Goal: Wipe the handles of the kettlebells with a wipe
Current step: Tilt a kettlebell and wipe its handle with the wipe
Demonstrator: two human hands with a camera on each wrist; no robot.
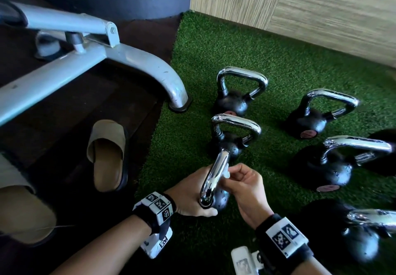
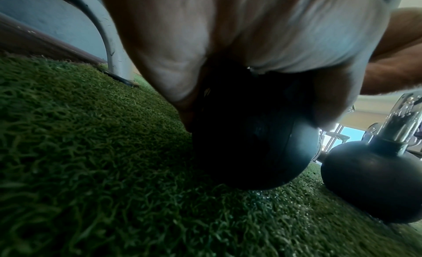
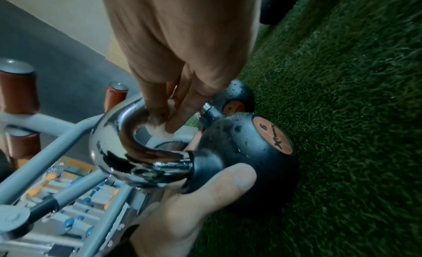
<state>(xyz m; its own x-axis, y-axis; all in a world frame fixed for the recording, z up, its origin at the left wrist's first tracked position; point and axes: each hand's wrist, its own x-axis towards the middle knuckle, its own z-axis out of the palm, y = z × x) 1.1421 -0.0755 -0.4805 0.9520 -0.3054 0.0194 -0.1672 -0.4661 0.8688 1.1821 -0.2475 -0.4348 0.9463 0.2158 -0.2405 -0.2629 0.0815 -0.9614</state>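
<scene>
Kettlebell in hand: a small black kettlebell (image 1: pixel 218 199) with a chrome handle (image 1: pixel 216 171) lies tipped toward you on the green turf (image 1: pixel 192 124), near its left edge, close to your body.
Your left hand: your left hand (image 1: pixel 192 197) cups the black ball from the left side, fingers wrapped under it and thumb across the collar where handle meets ball.
Your right hand: your right hand (image 1: pixel 246 184) has its fingers curled, pinching a small white wipe (image 1: pixel 225 175) against the inner side of the chrome handle.
Other kettlebells: one kettlebell (image 1: pixel 231 137) stands upright just beyond the held one, and a further kettlebell (image 1: pixel 235 94) behind that. More stand toward the right edge of the turf.
Beside the turf: a grey machine frame (image 1: pixel 128 60) meets the left edge, and a beige slipper (image 1: pixel 107 154) sits on the dark floor.
</scene>
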